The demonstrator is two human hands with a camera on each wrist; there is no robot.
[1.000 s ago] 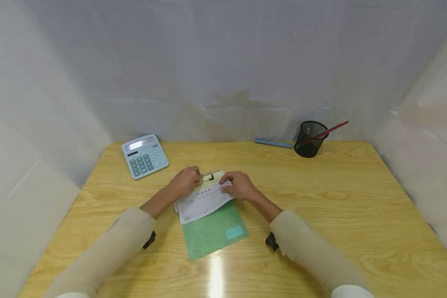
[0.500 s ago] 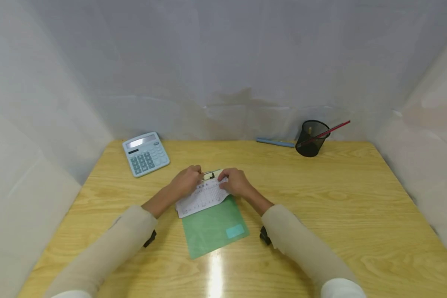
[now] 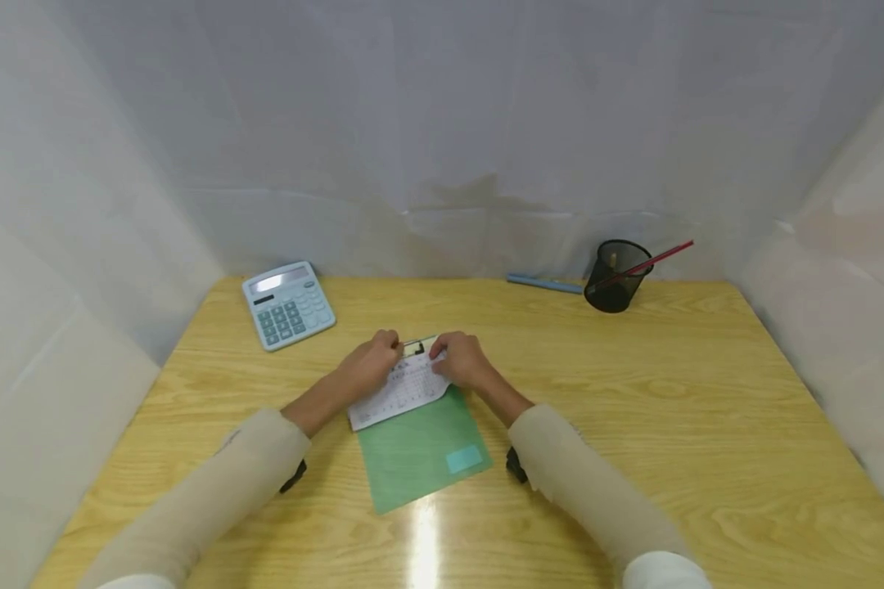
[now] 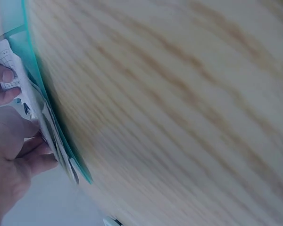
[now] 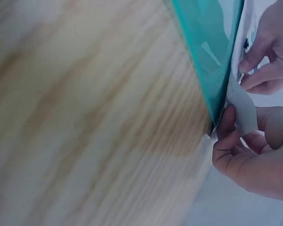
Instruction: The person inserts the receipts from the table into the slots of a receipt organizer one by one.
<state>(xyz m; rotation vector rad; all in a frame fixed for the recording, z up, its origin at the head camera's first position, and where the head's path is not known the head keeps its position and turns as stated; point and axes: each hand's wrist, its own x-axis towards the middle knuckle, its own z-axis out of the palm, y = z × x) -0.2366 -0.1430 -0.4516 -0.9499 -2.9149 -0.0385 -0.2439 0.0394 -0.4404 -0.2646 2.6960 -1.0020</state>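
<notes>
A green translucent folder (image 3: pixel 417 458) with a light blue label lies slightly turned on the table. Printed white paper (image 3: pixel 401 394) covers its upper part, reaching up to a metal clip (image 3: pixel 414 349) at the folder's top edge. My left hand (image 3: pixel 371 365) pinches the clip at its left end, thumb and fingers meeting there in the right wrist view. At the paper's upper right corner, my right hand (image 3: pixel 462 360) holds the sheet between thumb and fingers; that corner bends up over the fingers in the right wrist view. The left hand hides the paper's upper left part.
On the back left stands a light blue calculator (image 3: pixel 289 306). A black mesh pen cup (image 3: pixel 613 288) with a red pencil (image 3: pixel 666 254) is at the back right, and a blue stick-like item (image 3: pixel 543 283) lies beside it. Pale sheeting (image 3: pixel 442 139) rises behind the table.
The paper has slid up the folder toward the clip, uncovering more green below. My right hand moved slightly up and left with it; my left hand stayed at the clip.
</notes>
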